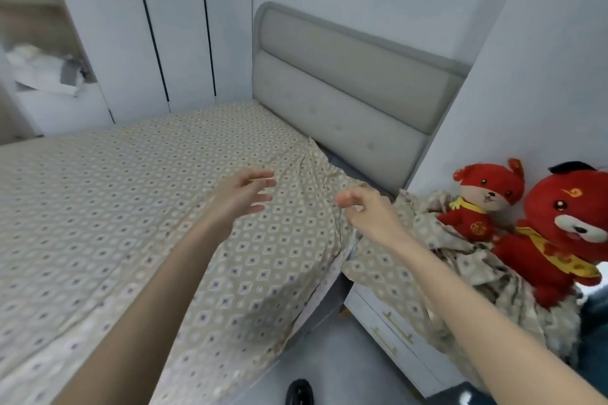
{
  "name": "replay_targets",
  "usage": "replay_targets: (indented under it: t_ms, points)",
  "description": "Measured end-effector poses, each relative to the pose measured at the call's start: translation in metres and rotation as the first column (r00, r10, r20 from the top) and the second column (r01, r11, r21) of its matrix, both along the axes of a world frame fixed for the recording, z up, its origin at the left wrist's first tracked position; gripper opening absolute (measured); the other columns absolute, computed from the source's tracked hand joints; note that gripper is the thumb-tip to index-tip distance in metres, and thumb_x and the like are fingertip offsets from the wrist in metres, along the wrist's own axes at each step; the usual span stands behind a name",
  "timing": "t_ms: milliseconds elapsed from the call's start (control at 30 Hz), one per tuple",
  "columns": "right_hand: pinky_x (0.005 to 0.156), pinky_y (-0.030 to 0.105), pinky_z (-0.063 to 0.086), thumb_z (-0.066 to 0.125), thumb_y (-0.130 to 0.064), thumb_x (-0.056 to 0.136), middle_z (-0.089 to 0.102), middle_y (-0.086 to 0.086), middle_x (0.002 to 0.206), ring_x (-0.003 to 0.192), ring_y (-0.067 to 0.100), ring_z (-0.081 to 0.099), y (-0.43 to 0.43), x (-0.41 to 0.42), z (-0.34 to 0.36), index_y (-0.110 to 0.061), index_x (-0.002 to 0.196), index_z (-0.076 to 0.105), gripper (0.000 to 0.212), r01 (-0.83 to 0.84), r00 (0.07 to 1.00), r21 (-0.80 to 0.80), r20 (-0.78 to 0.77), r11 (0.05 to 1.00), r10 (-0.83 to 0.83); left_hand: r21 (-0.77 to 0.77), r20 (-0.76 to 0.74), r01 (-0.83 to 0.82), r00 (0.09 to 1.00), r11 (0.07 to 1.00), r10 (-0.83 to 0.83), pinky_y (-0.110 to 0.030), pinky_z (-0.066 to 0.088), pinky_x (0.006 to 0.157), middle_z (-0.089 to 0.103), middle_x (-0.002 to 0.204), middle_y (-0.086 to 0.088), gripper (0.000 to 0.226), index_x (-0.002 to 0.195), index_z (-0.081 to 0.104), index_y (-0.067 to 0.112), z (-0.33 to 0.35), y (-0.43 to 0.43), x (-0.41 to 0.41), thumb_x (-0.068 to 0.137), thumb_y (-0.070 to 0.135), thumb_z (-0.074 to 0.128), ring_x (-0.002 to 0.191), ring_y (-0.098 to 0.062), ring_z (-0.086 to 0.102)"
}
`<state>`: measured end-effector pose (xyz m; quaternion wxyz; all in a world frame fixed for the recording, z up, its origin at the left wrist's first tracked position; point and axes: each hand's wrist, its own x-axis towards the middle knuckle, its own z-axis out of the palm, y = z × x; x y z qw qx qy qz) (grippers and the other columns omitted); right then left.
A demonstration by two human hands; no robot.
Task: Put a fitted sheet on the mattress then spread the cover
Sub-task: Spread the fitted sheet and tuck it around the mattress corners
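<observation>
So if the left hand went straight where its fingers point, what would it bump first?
The left hand would probably meet the rumpled corner of the beige diamond-patterned fitted sheet, before the grey padded headboard; depth is unclear.

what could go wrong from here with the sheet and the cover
1. The sheet is bunched and loose at the corner by the headboard; left so, it may slip off.
2. A small plush toy and a big plush toy rest on the crumpled cover; pulling it could topple them.
</observation>
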<state>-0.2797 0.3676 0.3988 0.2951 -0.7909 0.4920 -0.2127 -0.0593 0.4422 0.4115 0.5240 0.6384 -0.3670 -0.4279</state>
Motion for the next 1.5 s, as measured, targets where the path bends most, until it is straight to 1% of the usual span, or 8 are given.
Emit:
replay_targets:
  t_ms: [200,367,567,800,967,1167,1300,1500]
  points:
    - [0.079,0.019,0.039,0.046,-0.003,0.091,0.064,-0.008,0.105,0.095,0.005,0.056,-0.128,0.008,-0.019,-0.017,0.112,0.065,0.032,-0.042,0.992,0.114,-0.11,0.993,0.055,0.065,-0.038,-0.056,0.998,0.996,0.059,-0.024,0.052,0.078,0.067,0.112,0.002,0.025,0.12,0.06,0.017,-0.031,-0.12,0.005,0.098,0.016,0.047,0.095,-0.015,0.065]
    - [0.084,0.03,0.049,0.047,-0.008,0.092,0.066,-0.006,0.107,0.096,0.011,0.059,-0.229,0.02,-0.03,-0.021,0.106,0.063,0.025,-0.07,0.989,0.165,-0.12,0.984,0.09,0.126,-0.065,-0.104,0.992,0.987,0.112,-0.021,0.051,0.071,0.066,0.111,0.002,0.025,0.12,0.06,0.017,-0.046,-0.2,0.014,0.097,0.015,0.049,0.089,-0.013,0.065]
    - [0.081,0.026,0.048,0.047,-0.01,0.092,0.065,-0.006,0.105,0.097,0.011,0.06,-0.329,0.05,-0.069,-0.024,0.104,0.063,0.024,-0.171,0.951,0.232,-0.214,0.957,0.222,0.253,-0.106,-0.199,0.967,0.947,0.231,-0.024,0.05,0.077,0.066,0.114,-0.001,0.025,0.119,0.061,0.016,-0.088,-0.264,0.024,0.095,0.016,0.055,0.096,-0.019,0.064]
    - [0.094,0.036,0.049,0.046,-0.013,0.09,0.063,-0.003,0.112,0.105,0.016,0.058,-0.436,0.075,-0.159,-0.022,0.111,0.063,0.028,-0.327,0.773,0.388,-0.414,0.861,0.48,0.432,-0.123,-0.255,0.934,0.865,0.337,-0.027,0.049,0.079,0.063,0.118,-0.003,0.028,0.122,0.059,0.013,-0.167,-0.338,0.017,0.096,0.014,0.05,0.096,-0.02,0.061]
    - [0.097,0.032,0.044,0.047,-0.02,0.093,0.059,-0.002,0.124,0.113,0.016,0.055,-0.495,0.081,-0.215,-0.022,0.113,0.064,0.026,-0.327,0.705,0.558,-0.393,0.762,0.591,0.556,-0.102,-0.259,0.922,0.79,0.373,-0.024,0.046,0.069,0.061,0.111,-0.003,0.03,0.123,0.055,0.011,-0.211,-0.403,0.011,0.097,0.011,0.04,0.089,-0.02,0.058]
    - [0.099,0.032,0.044,0.041,-0.004,0.089,0.058,0.0,0.129,0.118,0.017,0.054,-0.539,0.077,-0.279,-0.022,0.117,0.062,0.039,-0.323,0.629,0.6,-0.442,0.732,0.64,0.677,-0.032,-0.261,0.924,0.688,0.381,-0.029,0.045,0.073,0.058,0.115,-0.012,0.033,0.125,0.055,0.009,-0.284,-0.444,0.001,0.094,0.009,0.043,0.091,-0.022,0.053]
    - [0.089,0.033,0.048,0.043,0.0,0.085,0.056,-0.001,0.128,0.111,0.017,0.056,-0.546,0.078,-0.323,-0.022,0.121,0.057,0.044,-0.376,0.52,0.598,-0.495,0.707,0.696,0.738,0.055,-0.279,0.933,0.615,0.356,-0.029,0.044,0.076,0.052,0.128,-0.012,0.041,0.131,0.05,0.009,-0.337,-0.441,-0.01,0.091,0.007,0.044,0.097,-0.024,0.051]
    - [0.076,0.027,0.036,0.042,0.007,0.088,0.05,0.002,0.131,0.118,0.021,0.048,-0.521,0.099,-0.401,-0.022,0.128,0.052,0.05,-0.596,0.283,0.517,-0.58,0.614,0.764,0.808,0.172,-0.231,0.972,0.542,0.159,-0.03,0.045,0.084,0.05,0.133,-0.014,0.05,0.137,0.045,0.011,-0.423,-0.42,-0.028,0.088,0.003,0.051,0.113,-0.027,0.055]
